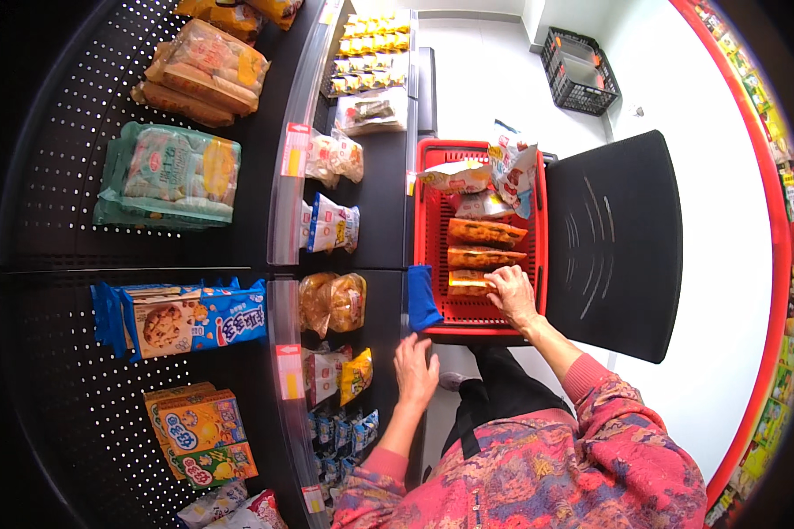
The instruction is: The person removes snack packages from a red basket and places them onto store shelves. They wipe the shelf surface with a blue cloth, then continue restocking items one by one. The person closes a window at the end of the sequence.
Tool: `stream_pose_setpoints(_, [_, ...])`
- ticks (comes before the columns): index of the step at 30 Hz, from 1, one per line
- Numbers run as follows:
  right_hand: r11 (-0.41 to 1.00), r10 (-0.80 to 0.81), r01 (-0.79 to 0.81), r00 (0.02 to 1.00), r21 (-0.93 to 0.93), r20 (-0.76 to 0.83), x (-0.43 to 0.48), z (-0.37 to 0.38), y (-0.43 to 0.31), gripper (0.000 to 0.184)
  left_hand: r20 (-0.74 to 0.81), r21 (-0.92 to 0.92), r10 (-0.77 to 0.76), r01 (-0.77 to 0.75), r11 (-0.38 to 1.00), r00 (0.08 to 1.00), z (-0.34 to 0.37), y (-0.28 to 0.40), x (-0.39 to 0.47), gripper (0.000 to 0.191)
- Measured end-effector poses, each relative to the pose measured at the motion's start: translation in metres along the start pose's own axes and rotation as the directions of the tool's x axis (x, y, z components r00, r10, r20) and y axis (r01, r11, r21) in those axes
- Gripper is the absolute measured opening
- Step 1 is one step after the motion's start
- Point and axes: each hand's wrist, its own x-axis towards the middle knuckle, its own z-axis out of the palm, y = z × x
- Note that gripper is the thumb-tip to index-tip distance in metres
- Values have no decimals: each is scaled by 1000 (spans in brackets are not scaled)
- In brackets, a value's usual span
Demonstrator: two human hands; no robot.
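A red plastic shopping basket stands in front of me. Inside it, three orange snack packets form a row, on edge. My right hand pinches the right end of the nearest packet. Behind that row lie several white snack bags, some tilted over the far rim. A blue cloth-like piece hangs at the basket's near left corner. My left hand holds nothing, its fingers apart, beside the edge of the lower black shelf.
Bagged bread and small snack bags sit on the lower shelf. Blue cookie packs, a green pack and orange boxes fill the upper shelf. A black panel is right of the basket; a black crate stands far back.
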Motion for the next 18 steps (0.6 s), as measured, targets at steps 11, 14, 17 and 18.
stream_pose_setpoints(11, [999,-33,33,998,1,62,16,43,36,8,-71,-99,-199,191,977,977,-8,15,-67,32])
stream_pose_setpoints(14, [998,-13,6,995,66,101,16,40,35,7,-117,-156,-240,221,963,964,-14,20,-75,29])
stream_pose_setpoints(17, [994,36,-56,977,90,208,12,32,31,5,-156,-186,-265,235,954,952,-16,27,-79,28])
stream_pose_setpoints(18, [995,-4,-12,988,103,153,12,30,29,5,-170,-201,-265,230,952,949,-17,29,-80,27])
